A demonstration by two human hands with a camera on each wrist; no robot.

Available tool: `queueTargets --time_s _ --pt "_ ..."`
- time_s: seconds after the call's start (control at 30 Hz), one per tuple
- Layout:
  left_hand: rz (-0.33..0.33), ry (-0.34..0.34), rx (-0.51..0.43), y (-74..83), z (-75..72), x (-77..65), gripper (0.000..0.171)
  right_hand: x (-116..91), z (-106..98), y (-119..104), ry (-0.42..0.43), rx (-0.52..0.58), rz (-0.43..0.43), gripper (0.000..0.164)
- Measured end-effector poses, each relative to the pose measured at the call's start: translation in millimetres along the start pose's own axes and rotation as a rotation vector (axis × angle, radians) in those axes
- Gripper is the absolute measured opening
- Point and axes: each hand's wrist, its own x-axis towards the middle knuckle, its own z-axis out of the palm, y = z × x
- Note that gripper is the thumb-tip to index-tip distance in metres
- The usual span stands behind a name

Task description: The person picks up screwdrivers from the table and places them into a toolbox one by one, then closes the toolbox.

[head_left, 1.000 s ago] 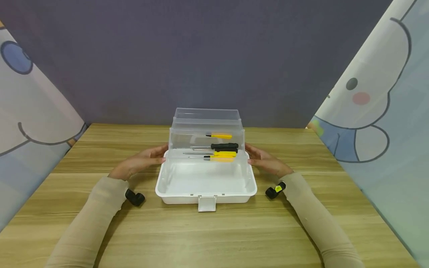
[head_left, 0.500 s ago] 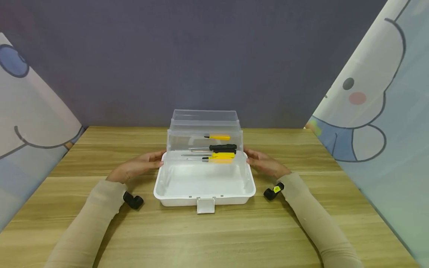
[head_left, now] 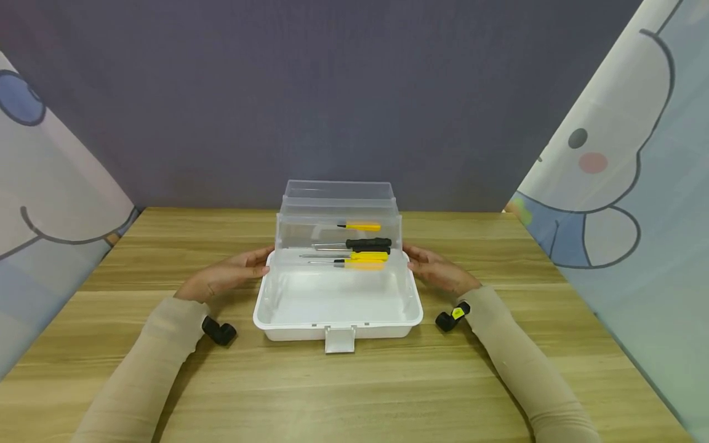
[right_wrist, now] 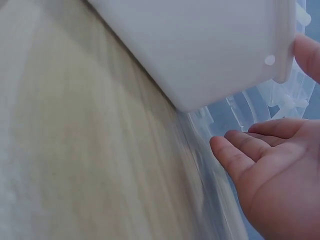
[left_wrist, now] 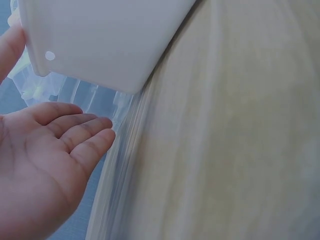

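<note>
An open white toolbox [head_left: 338, 298] stands on the table with its front latch [head_left: 340, 339] hanging down. Clear stepped trays [head_left: 296, 231] rise at its back. Several screwdrivers lie in them, among them a black one [head_left: 370, 242] and a yellow one [head_left: 370, 256]. My left hand [head_left: 224, 277] is at the box's left side, thumb at the rim and fingers extended behind it. On the opposite side, my right hand [head_left: 443, 272] mirrors this. Both wrist views show the palms, left [left_wrist: 42, 170] and right [right_wrist: 285, 175], facing the box, fingers nearly straight and apart from its wall.
A wood-grain table [head_left: 343, 400] lies under everything. Behind it rises a dark grey wall [head_left: 343, 92], with cartoon-printed panels on the left [head_left: 55, 184] and right [head_left: 615, 135]. A black wrist device [head_left: 218, 331] sits at the left cuff, another [head_left: 453, 317] at the right.
The whole head view has shifted slightly. Both hands, the toolbox and the screwdrivers keep their places relative to each other.
</note>
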Motion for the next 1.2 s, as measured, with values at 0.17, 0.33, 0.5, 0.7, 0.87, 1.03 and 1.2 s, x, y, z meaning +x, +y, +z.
queueTargets --time_s 0.17,0.33,0.5,0.7,0.87,1.03,1.2 --pt "-0.012 0.012 -0.009 0.8 -0.6 0.7 0.075 0.9 0.0 -0.5 0.01 0.013 -0.017 0.064" --pt "0.001 0.021 0.002 -0.1 -0.8 0.5 0.075 1.4 1.5 1.1 0.006 0.045 -0.049 0.065" --pt "0.008 0.016 0.019 -0.8 -1.7 0.2 0.075 0.7 2.7 2.4 0.002 0.046 -0.043 0.067" --pt "0.012 0.017 0.02 -1.0 -3.4 0.8 0.074 3.3 3.8 2.0 0.021 0.045 -0.053 0.067" --pt "0.015 0.007 0.015 -0.9 -4.5 1.6 0.074 5.2 4.9 1.8 0.03 0.056 -0.063 0.064" --pt "0.02 -0.006 0.007 -1.3 -4.1 2.7 0.075 4.7 6.0 2.2 0.041 0.069 -0.072 0.062" --pt "0.023 -0.013 -0.011 -1.7 -4.1 1.2 0.076 5.0 7.9 2.1 0.033 0.079 -0.083 0.063"
